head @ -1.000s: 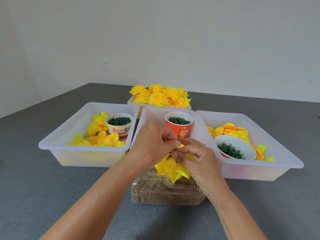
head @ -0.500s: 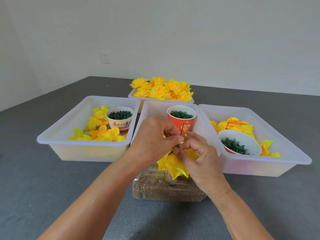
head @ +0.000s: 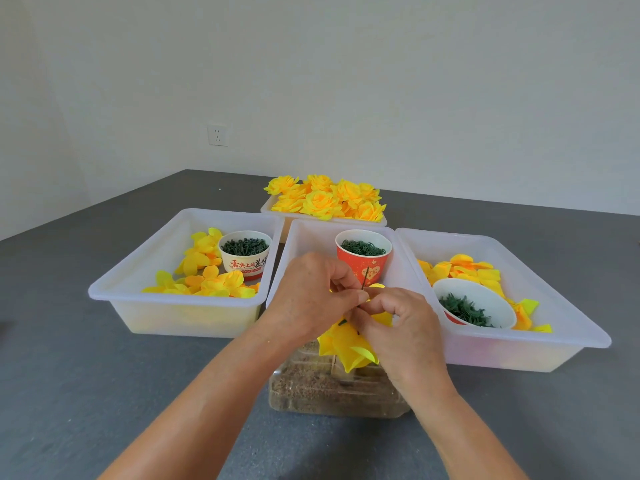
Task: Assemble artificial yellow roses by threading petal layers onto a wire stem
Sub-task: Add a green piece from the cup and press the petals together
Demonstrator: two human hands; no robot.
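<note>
Both hands meet over the front of the middle tray. A thin dark wire stem (head: 364, 282) sticks up between the fingertips. My left hand (head: 311, 292) pinches yellow petal material at the wire. My right hand (head: 398, 323) pinches the wire from the right, with yellow petal layers (head: 349, 351) hanging below both hands. Just where the fingertips touch is partly hidden. Loose yellow petals lie in the left tray (head: 207, 275) and in the right tray (head: 464, 271). Finished yellow roses (head: 325, 199) fill the far tray.
Three white trays stand side by side: left (head: 114, 289), middle (head: 298, 230), right (head: 568, 323). Cups of green parts sit in them: a white printed cup (head: 246, 254), a red cup (head: 363, 256), a white bowl (head: 471, 306). A clear box of brown grains (head: 329, 389) lies under my hands.
My hands stay together on the wire and petals, fingers shifting slightly. The view has tilted up a little, so everything sits lower in the frame.
</note>
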